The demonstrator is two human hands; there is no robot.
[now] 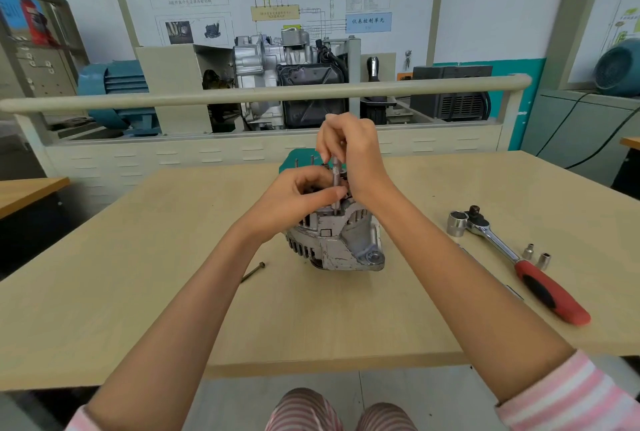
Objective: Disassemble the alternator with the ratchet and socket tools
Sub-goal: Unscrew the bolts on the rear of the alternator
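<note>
The silver alternator [341, 245] stands at the middle of the wooden table [138, 292]. A thin metal extension bar with a socket [335, 184] rises upright from its top. My right hand [349, 153] grips the upper end of that bar from above. My left hand [304, 195] rests on the alternator's top, thumb and fingers curled against the lower part of the bar. The ratchet [519, 266], chrome with a red and black handle, lies to the right with a large socket [457, 222] beside its head. Behind the alternator, a green piece [294, 158] is mostly hidden by my hands.
One long bolt [252, 272] lies on the table left of the alternator. Two small sockets [536, 255] stand by the ratchet handle. A beige rail [242, 96] and a training stand with an engine [291, 77] sit behind the table.
</note>
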